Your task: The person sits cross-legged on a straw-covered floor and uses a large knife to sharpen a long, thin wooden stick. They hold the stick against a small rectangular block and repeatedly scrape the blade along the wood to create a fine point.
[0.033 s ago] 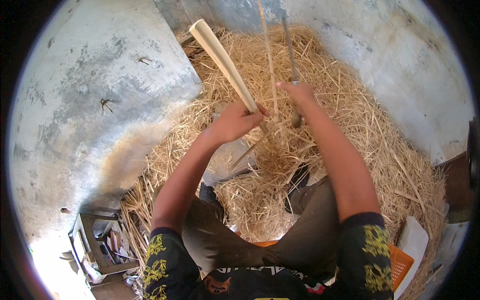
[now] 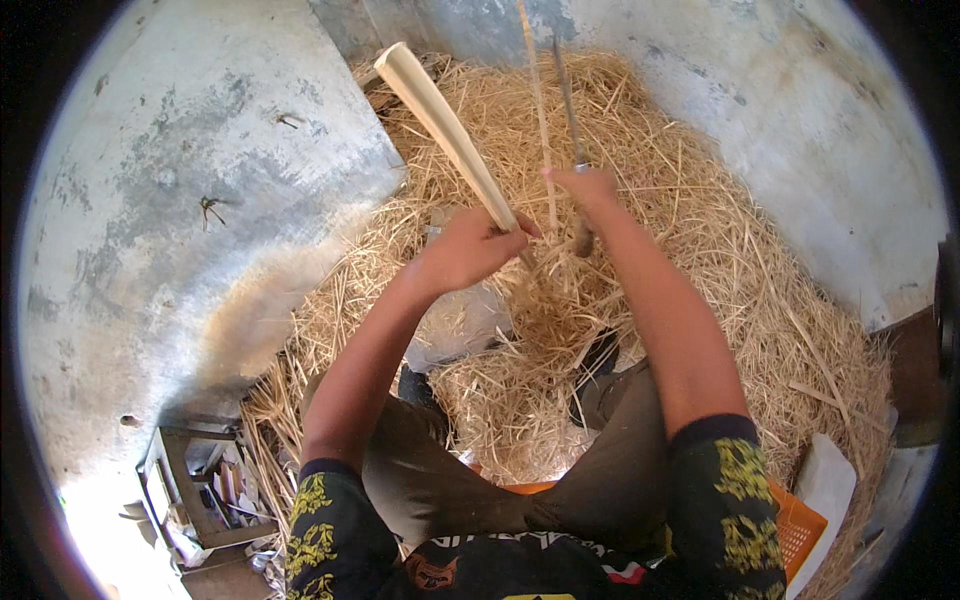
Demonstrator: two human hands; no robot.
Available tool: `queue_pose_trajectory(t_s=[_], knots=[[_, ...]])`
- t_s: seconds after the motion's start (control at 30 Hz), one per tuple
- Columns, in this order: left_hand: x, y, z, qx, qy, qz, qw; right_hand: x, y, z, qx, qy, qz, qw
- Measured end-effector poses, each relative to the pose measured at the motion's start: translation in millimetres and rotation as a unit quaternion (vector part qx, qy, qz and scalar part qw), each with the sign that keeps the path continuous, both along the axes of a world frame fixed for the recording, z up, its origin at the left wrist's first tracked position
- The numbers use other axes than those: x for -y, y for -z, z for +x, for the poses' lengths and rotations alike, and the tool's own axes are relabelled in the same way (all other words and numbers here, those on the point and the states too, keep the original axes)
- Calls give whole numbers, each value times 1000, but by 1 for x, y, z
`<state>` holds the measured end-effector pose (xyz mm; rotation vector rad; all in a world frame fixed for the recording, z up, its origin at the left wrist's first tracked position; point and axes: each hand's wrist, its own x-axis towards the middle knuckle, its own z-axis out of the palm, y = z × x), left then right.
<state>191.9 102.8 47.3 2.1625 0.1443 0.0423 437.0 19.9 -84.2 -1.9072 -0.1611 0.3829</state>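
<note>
My left hand (image 2: 478, 246) is closed round the lower part of a pale split length of bamboo (image 2: 440, 120). The piece slants up and away to the left, its hollow inner side partly showing. My right hand (image 2: 592, 192), to the right of it, grips a knife (image 2: 568, 100) by its handle. The long narrow blade points up and away, and the handle's butt shows below the fist. A thin upright strip (image 2: 541, 110) passes by my right fingertips; whether they touch it I cannot tell. Below the bamboo's lower end lie fine shavings (image 2: 545, 300).
Pale shavings (image 2: 690, 230) cover the floor around my feet. Worn, stained walls stand at the left (image 2: 160, 180) and right (image 2: 820, 150). A wooden box (image 2: 190, 490) of odds and ends sits at lower left, an orange perforated crate (image 2: 797, 535) at lower right. Clear plastic (image 2: 455, 325) lies between my legs.
My right hand and the knife have shifted slightly left, toward the bamboo. A loose sliver below the bamboo's lower end no longer shows. My left hand has barely moved.
</note>
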Motion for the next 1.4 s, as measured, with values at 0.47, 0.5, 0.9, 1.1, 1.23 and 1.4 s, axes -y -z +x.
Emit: queue_pose_trajectory(t_s=[0.47,0.5,0.9,1.1,1.23,1.4], knots=[[-64,81,85,124,-268,-84,952,-2,-163,-37,-56,-16,302,951],[-72,92,97,145,-260,-23,954,8,-200,-44,-21,-41,339,940],[32,-97,-2,298,-52,43,952,89,-421,-132,184,-300,494,795],[56,-58,-79,241,-21,-50,969,109,-479,-178,168,-422,535,713],[55,-55,-127,232,-57,-25,971,100,-473,-198,81,-478,554,676],[38,-98,-164,409,-165,-89,893,89,-415,-200,-14,-515,551,657]])
